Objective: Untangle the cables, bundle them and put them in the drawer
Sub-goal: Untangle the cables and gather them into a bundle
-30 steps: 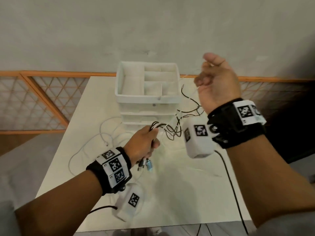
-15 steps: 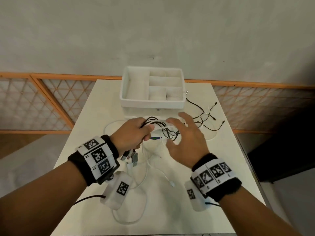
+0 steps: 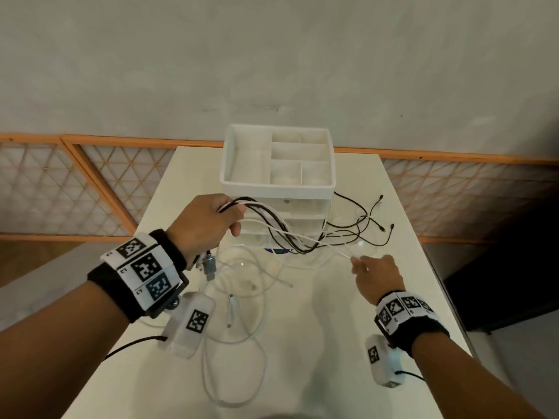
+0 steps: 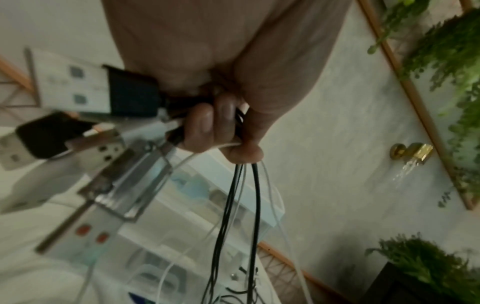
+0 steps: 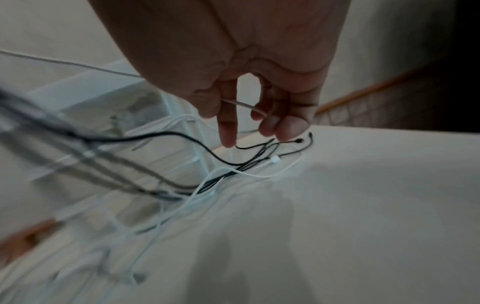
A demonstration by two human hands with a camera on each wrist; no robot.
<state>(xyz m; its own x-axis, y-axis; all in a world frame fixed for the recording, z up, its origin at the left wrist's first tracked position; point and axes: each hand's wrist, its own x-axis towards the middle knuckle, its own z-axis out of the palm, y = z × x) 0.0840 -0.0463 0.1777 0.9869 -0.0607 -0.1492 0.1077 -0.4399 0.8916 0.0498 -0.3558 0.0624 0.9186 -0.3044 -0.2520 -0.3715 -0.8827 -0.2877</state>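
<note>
My left hand is raised in front of the white drawer unit and grips a bunch of black and white cables; the left wrist view shows the fingers curled round them, with USB plugs hanging behind the fist. From the fist the strands run down and to the right, over the table. My right hand is low at the right and pinches a single white cable between thumb and fingers. Black cable ends lie spread to the right of the drawer unit.
A compartment tray forms the top of the drawer unit at the table's far edge. Loose white cable loops lie on the table between my arms. The table's right edge runs close to my right hand. An orange lattice fence stands behind.
My right hand came down from beside the tray, passed the bunch in my left hand, then moved right and took one white strand. My left hand has lifted the bunch higher.
</note>
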